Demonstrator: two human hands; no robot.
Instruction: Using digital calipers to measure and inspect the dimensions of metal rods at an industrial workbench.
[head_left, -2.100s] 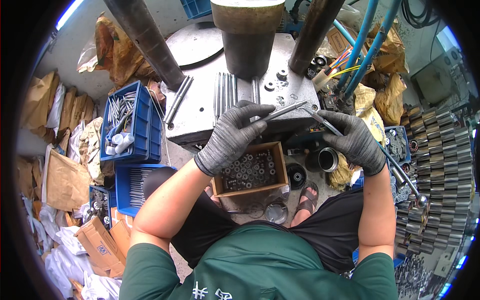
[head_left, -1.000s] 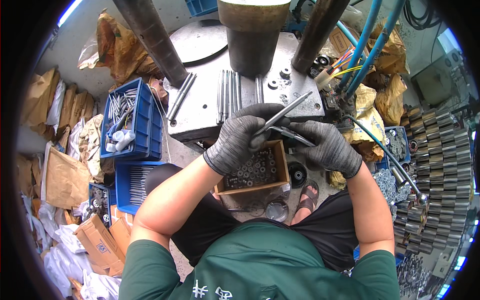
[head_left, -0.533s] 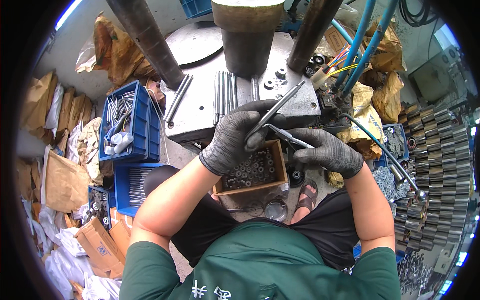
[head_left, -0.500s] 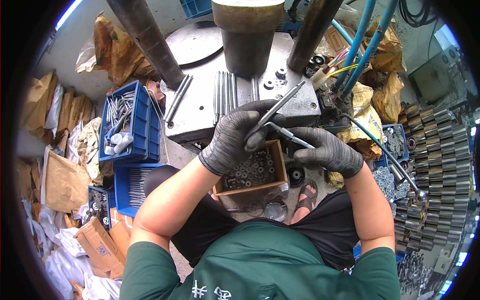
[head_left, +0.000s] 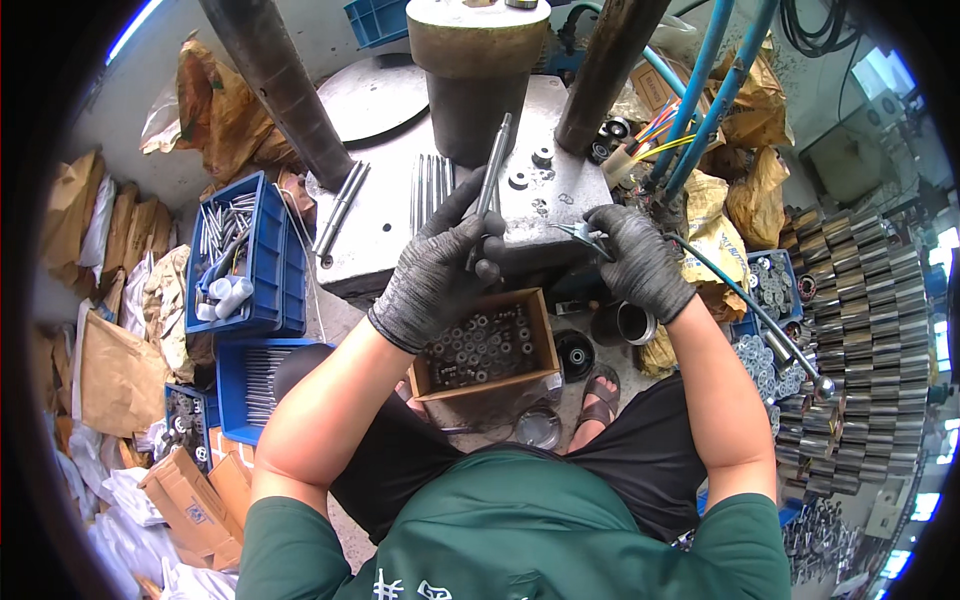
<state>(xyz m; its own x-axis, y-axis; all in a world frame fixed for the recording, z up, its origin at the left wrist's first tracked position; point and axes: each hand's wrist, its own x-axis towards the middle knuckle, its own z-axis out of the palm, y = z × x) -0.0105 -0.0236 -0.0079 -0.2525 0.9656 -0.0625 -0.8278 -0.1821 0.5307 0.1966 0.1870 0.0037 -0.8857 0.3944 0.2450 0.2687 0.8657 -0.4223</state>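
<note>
My left hand point(head_left: 430, 275), in a dark grey glove, is closed around a slim metal shaft point(head_left: 495, 160). The shaft stands nearly upright in the view, its narrow stepped end pointing away from me. My right hand point(head_left: 645, 262), gloved the same way, grips small pointed pliers point(head_left: 582, 234), their thin tip aimed left toward the shaft but apart from it. The fingers hide part of the handles. Both hands are over the near edge of a metal plate point(head_left: 375, 225). More shafts point(head_left: 425, 190) lie on it in a row, beside small dark rollers point(head_left: 542, 157).
Below the hands, a cardboard box point(head_left: 546, 335) holds many small metal rings. Blue bins point(head_left: 290, 270) with shafts and parts stand at the left. A thick press column point(head_left: 470, 110) rises behind the plate. Stacked metal tubes point(head_left: 860, 340) fill the right side, near a ball-ended lever point(head_left: 822, 387).
My hands have moved apart, the right one going right and away from the shaft with the pliers. The shaft in my left hand has turned more upright. The whole view has shifted slightly.
</note>
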